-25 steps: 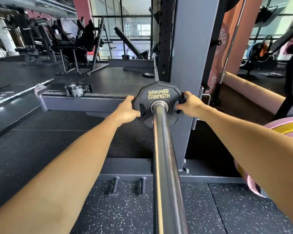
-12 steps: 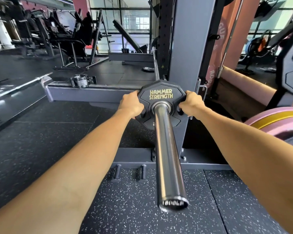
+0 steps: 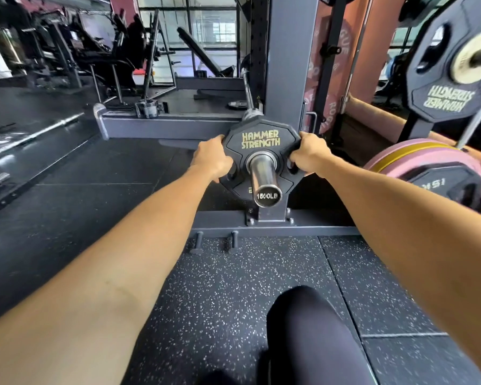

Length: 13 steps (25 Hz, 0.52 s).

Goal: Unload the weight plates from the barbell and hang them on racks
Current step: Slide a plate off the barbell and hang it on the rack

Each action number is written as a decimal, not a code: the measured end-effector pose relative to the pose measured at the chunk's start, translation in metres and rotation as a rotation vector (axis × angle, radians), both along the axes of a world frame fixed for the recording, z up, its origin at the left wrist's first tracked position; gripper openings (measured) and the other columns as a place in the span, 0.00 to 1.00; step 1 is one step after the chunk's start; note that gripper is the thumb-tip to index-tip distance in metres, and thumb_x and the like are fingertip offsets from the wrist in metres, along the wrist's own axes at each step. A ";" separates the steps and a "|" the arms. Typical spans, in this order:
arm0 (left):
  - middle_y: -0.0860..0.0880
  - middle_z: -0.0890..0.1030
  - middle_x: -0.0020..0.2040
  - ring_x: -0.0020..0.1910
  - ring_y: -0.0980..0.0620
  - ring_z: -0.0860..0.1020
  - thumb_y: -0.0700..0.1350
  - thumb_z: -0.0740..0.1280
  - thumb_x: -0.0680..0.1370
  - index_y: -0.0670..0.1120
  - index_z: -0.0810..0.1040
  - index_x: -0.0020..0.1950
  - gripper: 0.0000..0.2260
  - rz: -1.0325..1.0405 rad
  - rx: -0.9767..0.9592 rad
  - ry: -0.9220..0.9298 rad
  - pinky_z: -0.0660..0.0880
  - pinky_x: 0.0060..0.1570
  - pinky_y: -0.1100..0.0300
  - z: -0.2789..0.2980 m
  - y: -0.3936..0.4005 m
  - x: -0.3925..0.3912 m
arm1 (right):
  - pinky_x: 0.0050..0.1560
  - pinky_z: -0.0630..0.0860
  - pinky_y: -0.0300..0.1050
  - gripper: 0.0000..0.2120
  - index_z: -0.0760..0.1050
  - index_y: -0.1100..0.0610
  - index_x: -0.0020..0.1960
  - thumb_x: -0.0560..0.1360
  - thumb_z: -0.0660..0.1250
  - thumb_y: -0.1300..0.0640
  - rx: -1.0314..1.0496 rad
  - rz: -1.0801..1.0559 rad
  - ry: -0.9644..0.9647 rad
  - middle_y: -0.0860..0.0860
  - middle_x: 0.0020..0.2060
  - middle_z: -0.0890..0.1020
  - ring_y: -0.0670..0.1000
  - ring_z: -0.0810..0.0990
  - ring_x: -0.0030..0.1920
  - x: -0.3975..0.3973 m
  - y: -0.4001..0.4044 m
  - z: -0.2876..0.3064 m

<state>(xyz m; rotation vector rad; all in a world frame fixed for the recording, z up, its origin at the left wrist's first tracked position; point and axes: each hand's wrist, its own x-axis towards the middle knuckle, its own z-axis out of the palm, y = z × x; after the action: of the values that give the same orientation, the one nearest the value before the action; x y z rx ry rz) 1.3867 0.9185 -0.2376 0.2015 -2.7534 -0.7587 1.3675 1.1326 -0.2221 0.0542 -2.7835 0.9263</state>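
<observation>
Now both hands (image 3: 212,158) have slid the plate (image 3: 260,151) near the sleeve's end (image 3: 267,195).

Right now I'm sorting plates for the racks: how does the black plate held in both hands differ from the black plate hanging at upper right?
The black rubber Hammer Strength plate on the chrome barbell sleeve is gripped by the left hand and right hand; the black plate on the storage peg is untouched. The held plate's lettering reads upright; the hung plate's is upside down. The held plate looks smaller. Both carry yellow Hammer Strength lettering.
</observation>
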 end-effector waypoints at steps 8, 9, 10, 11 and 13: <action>0.45 0.78 0.50 0.28 0.45 0.81 0.37 0.61 0.75 0.48 0.75 0.60 0.15 -0.041 0.014 0.045 0.79 0.29 0.57 0.000 0.009 0.093 | 0.54 0.79 0.53 0.18 0.76 0.58 0.61 0.71 0.64 0.64 0.062 0.000 0.060 0.59 0.55 0.81 0.62 0.79 0.55 0.078 0.010 -0.002; 0.45 0.79 0.50 0.28 0.45 0.81 0.37 0.61 0.75 0.48 0.75 0.58 0.14 -0.046 0.007 0.055 0.78 0.28 0.58 0.000 0.010 0.100 | 0.53 0.79 0.52 0.18 0.76 0.58 0.60 0.71 0.64 0.65 0.055 0.001 0.065 0.59 0.55 0.81 0.61 0.79 0.55 0.085 0.011 -0.002; 0.45 0.79 0.50 0.28 0.45 0.81 0.37 0.61 0.75 0.48 0.75 0.57 0.13 -0.051 0.004 0.062 0.77 0.27 0.58 0.000 0.010 0.106 | 0.51 0.80 0.51 0.18 0.77 0.57 0.59 0.71 0.63 0.65 0.043 0.005 0.068 0.59 0.54 0.81 0.61 0.80 0.54 0.092 0.012 -0.002; 0.45 0.79 0.50 0.29 0.45 0.81 0.37 0.61 0.75 0.48 0.75 0.56 0.13 -0.057 0.005 0.069 0.78 0.28 0.58 0.000 0.011 0.111 | 0.50 0.80 0.50 0.17 0.77 0.57 0.58 0.70 0.63 0.65 0.037 0.013 0.074 0.59 0.53 0.81 0.61 0.80 0.53 0.097 0.013 -0.002; 0.45 0.79 0.50 0.29 0.45 0.81 0.37 0.61 0.74 0.48 0.75 0.55 0.12 -0.063 0.002 0.069 0.80 0.31 0.57 -0.001 0.010 0.118 | 0.51 0.80 0.49 0.18 0.78 0.58 0.58 0.70 0.61 0.65 0.038 0.029 0.080 0.59 0.53 0.82 0.60 0.80 0.52 0.106 0.014 -0.002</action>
<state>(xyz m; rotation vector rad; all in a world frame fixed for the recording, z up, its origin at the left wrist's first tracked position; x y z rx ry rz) 1.5046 0.9289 -0.2386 0.0874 -2.7048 -0.7690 1.4731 1.1466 -0.2239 0.1342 -2.7336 0.8577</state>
